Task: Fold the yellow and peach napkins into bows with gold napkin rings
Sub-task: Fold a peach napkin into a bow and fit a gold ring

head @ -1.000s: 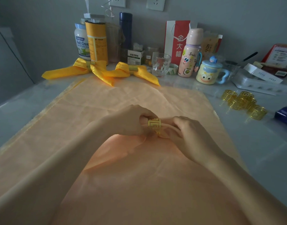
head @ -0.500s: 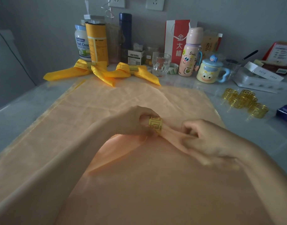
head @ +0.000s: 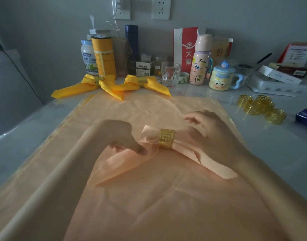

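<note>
- Napkin (head: pixel 121 166): peach, gathered through a ring, lying on the cloth at mid-table. A loop fans out to the left of the ring, and two tails run from it toward the near edge, one on each side.
- Ring (head: pixel 165 139): gold, with a cut-out key pattern, round the napkin's waist between the two hands.
- Left hand (head: pixel 121 136): just left of the ring, fingers curled down, thumb tip on the fabric. It pinches the napkin's left part.
- Right hand (head: pixel 208 131): just right of the ring and over the napkin's right part, fingers loose and spread, gripping nothing. Whether the palm touches the fabric cannot be told.
- Cloth (head: pixel 149 206): peach, spread flat from the near edge almost to the far row of goods. A yellow hem shows along its left side.
- Yellow bow (head: pixel 90 86): finished, with a ring at its centre, at the far-left end of the cloth.
- Second yellow bow (head: pixel 145 83): finished and ringed, just right of the first, their tails overlapping.
- Spare rings (head: pixel 257 108): a cluster of gold rings on the bare table (head: pixel 271 153) toward the right edge, clear of the cloth.
- Far edge, against the wall: tin (head: pixel 104 58), jar (head: pixel 87 58), flask (head: pixel 132 47), glass (head: pixel 171 73), pink bottle (head: pixel 199 65), lidded mug (head: pixel 220 79).
</note>
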Motion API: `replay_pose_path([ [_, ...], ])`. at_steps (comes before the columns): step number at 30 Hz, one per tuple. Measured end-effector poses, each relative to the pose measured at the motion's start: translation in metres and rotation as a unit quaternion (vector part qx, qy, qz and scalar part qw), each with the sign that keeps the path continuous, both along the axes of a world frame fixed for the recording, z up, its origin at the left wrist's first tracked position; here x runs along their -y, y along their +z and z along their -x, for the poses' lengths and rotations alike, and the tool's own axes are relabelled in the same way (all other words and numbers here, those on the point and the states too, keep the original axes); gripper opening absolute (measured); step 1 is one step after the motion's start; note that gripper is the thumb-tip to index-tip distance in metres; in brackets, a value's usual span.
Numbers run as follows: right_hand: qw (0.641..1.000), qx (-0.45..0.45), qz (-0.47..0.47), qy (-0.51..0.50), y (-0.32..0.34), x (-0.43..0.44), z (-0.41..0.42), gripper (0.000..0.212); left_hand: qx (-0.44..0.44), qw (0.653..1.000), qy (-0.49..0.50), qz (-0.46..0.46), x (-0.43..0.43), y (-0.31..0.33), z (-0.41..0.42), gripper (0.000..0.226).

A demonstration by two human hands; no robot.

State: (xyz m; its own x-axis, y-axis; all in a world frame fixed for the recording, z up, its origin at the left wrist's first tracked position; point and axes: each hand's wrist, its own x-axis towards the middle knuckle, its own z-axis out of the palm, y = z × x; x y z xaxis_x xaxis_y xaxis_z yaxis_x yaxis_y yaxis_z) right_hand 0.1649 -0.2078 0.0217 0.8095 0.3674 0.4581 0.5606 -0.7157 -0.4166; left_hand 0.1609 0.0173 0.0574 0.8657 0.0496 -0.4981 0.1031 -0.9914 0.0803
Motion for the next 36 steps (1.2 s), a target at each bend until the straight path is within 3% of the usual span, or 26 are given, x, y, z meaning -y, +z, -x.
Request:
replay_pose_path([
  [4,0.976,-0.189,0.084,0.066,0.003,-0.03,-0.013,0.053,-0.021,0.999,-0.019,0.038,0.004,-0.006,-0.003,0.056],
  [6,0.961,-0.217,0.159,0.071,0.006,-0.037,-0.021,0.047,0.012,0.998,-0.027,0.052,0.007,-0.01,-0.007,0.052],
  [9,0.968,-0.191,0.156,0.05,0.006,-0.04,-0.03,0.023,0.091,0.989,0.008,0.114,0.011,-0.017,-0.012,0.041],
  [13,0.984,-0.162,0.068,0.0,0.009,-0.038,-0.039,0.036,0.134,0.969,0.068,0.197,0.009,-0.024,-0.019,0.034],
  [18,0.992,-0.115,0.051,-0.016,0.015,-0.034,-0.046,0.049,0.128,0.942,0.006,0.309,0.008,-0.025,-0.021,0.014],
  [22,0.992,-0.114,0.048,-0.007,0.02,-0.032,-0.046,0.051,0.08,0.945,-0.026,0.316,0.005,-0.022,-0.019,0.009],
  [25,0.993,-0.104,0.054,-0.009,0.018,-0.034,-0.045,0.046,0.047,0.945,-0.044,0.322,0.001,-0.021,-0.018,0.02],
  [31,0.996,-0.056,0.069,-0.012,0.013,-0.038,-0.043,0.031,0.083,0.96,-0.087,0.253,0.005,-0.024,-0.017,0.024],
  [34,0.999,-0.013,0.039,-0.02,0.019,-0.038,-0.042,0.032,0.162,0.949,-0.091,0.256,0.018,-0.022,-0.011,0.023],
  [36,1.0,-0.006,0.018,-0.025,0.028,-0.038,-0.039,0.038,0.259,0.901,-0.031,0.346,0.023,-0.018,-0.011,0.02],
])
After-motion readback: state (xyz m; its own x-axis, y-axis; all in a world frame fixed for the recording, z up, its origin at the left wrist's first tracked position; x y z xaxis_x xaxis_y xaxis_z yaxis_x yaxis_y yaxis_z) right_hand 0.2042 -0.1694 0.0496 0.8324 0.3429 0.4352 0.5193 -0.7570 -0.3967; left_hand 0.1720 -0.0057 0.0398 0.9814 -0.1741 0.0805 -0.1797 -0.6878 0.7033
